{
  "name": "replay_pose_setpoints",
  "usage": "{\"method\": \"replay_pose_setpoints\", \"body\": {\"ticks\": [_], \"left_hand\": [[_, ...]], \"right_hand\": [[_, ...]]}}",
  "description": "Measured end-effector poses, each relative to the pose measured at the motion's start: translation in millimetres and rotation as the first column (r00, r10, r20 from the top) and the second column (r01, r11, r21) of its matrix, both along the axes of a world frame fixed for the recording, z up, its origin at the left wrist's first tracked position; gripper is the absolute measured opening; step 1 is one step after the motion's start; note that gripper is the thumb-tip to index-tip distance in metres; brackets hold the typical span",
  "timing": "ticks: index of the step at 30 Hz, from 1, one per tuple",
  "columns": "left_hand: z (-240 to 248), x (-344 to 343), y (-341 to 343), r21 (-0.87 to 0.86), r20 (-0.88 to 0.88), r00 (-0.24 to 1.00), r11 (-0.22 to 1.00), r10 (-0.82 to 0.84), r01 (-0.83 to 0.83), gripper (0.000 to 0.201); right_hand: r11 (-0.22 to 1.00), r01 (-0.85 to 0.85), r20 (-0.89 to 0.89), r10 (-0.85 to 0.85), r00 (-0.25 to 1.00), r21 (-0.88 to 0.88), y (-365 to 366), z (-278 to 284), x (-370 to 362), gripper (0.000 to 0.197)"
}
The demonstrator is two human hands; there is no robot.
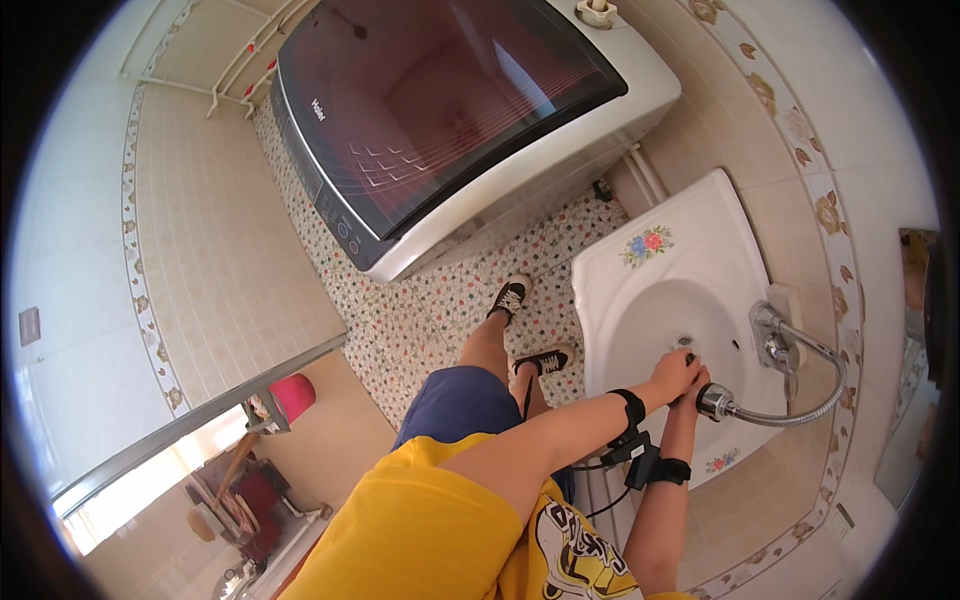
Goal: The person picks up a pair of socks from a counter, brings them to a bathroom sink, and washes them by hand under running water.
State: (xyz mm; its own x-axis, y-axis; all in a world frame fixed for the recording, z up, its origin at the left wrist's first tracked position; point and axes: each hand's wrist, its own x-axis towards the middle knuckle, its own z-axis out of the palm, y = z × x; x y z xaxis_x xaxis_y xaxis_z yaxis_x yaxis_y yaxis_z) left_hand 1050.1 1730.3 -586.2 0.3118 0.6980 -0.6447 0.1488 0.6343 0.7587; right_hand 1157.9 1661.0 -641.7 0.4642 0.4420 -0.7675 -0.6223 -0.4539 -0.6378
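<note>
My left hand [674, 377] and my right hand [691, 394] meet over the white washbasin [640, 300], close to its drain. Both have curled fingers pressed together. A small dark bit [690, 358] shows at the left fingers; its kind is unclear. Right beside my right hand is the chrome nozzle [714, 402] of a flexible metal hose [835, 385], partly covering that hand. The hose bends round to the chrome tap [775, 338] on the basin's rim. I cannot make out what the fingers hold, or any water.
A top-loading washing machine [450, 110] with a dark red lid stands beyond the basin. Black straps with small devices [638, 455] and a cable are on my forearms. Speckled floor [400, 330] lies under my feet. A mirror [910, 400] hangs at the right.
</note>
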Motion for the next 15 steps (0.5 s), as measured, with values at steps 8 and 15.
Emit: {"method": "replay_pose_setpoints", "body": {"ticks": [8, 15], "left_hand": [[-37.2, 0.2, -4.0, 0.254, -0.049, 0.991, 0.959, -0.121, 0.129, 0.028], [9.8, -1.4, -5.6, 0.685, -0.083, 0.966, 0.69, -0.246, 0.235, 0.024]], "right_hand": [[0.974, 0.188, -0.028, -0.186, 0.982, 0.125, 13.5, 47.4, -35.3, 0.027], [0.924, 0.381, -0.427, -0.337, 0.839, 0.021, 7.7, 56.2, -23.4, 0.034]]}}
